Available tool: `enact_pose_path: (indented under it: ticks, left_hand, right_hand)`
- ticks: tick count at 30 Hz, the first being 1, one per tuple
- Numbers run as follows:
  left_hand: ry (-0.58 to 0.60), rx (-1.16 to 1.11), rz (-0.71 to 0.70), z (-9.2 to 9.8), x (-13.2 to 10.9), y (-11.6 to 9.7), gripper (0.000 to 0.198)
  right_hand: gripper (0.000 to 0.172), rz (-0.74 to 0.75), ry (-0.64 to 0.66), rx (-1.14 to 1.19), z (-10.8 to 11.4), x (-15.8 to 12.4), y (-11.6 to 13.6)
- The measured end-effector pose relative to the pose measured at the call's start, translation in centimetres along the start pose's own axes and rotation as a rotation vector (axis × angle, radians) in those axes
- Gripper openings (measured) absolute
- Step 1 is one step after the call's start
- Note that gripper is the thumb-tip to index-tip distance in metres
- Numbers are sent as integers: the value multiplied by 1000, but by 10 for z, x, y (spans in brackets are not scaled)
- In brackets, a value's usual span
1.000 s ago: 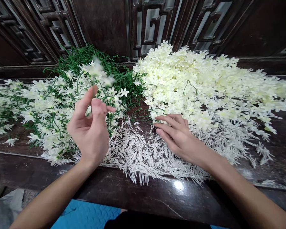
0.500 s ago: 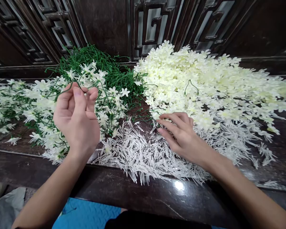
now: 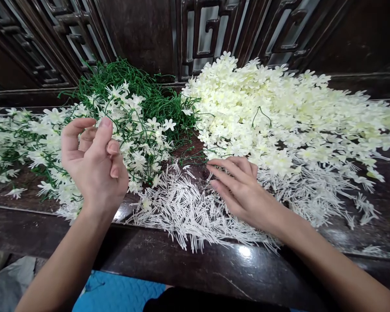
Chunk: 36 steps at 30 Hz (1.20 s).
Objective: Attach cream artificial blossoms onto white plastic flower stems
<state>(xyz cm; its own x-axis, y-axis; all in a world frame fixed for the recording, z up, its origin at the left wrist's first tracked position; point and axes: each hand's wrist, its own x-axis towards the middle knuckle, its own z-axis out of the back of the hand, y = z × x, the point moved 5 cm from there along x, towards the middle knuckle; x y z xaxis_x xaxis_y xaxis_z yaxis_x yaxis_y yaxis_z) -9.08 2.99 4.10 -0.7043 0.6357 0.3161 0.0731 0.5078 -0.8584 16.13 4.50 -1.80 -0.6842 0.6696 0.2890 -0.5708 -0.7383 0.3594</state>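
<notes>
Left hand (image 3: pixel 95 164) hiding white flowers (image 3: pixel 138 162), right hand (image 3: pixel 238 186) by stamens (image 3: pixel 195 208) — whether either grip holds anything, cannot tell

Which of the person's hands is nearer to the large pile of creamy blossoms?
Right. The right hand is at the near left edge of the pile of creamy blossoms; the left hand is farther off to the left, before the green-stemmed white flowers.

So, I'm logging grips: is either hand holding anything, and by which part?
Nothing shows held in the left hand; whether the right hand pinches any stamens cannot be told.
</notes>
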Motion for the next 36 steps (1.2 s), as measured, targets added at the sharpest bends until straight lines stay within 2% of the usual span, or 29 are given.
enact_pose_path:
  ticks: [2, 4, 7, 9, 10, 12, 13, 17, 19, 23, 27, 29, 31, 33, 36]
  left_hand:
    - [5, 34, -78, -3, -3, -5, 24]
    - [54, 75, -238, -8, -7, -10, 24]
    - [185, 155, -501, -18, -22, -15, 21]
    - [300, 194, -605, -25, -35, -16, 17]
    - [377, 194, -625, -29, -41, -15, 16]
    - [516, 187, -576, -36, -52, -12, 21]
    - [591, 215, -505, -39, -56, -8, 26]
    - [819, 352, -313, -47, -67, 4, 38]
    - [912, 420, -326, -49, -72, 9, 40]
    - [1077, 426, -458, -53, -80, 12, 31]
    - [1192, 370, -437, -53, -87, 12, 30]
    - [1137, 393, -374, -53, -85, 11, 28]
    - [1025, 402, -228, -52, -80, 11, 25]
    - [898, 370, 9, -49, -75, 16, 27]
    - [779, 278, 392, -46, -72, 29, 35]
  right_hand:
    - [35, -35, -138, 68, 10, 2, -3]
    - [37, -73, -292, 177, 22, 4, -6]
    - [35, -146, -506, 416, 37, 3, -11]
    - [32, -210, -611, 573, 42, 0, -16]
    - [31, -242, -651, 642, 43, -2, -19]
    - [28, -304, -698, 762, 42, -5, -26]
    - [26, -328, -704, 810, 41, -6, -29]
    - [24, -329, -606, 896, 37, -5, -29]
    - [24, -282, -507, 893, 37, -2, -22]
    - [23, -192, -296, 931, 32, 3, -7]
    - [24, -122, -103, 933, 27, 6, -1]
    - [23, -91, -89, 876, 27, 7, -2]
    - [20, -86, -122, 687, 29, 7, -7]
    - [20, -93, -120, 393, 28, 7, -10]
    - [29, -82, 5, 81, 19, 6, -13]
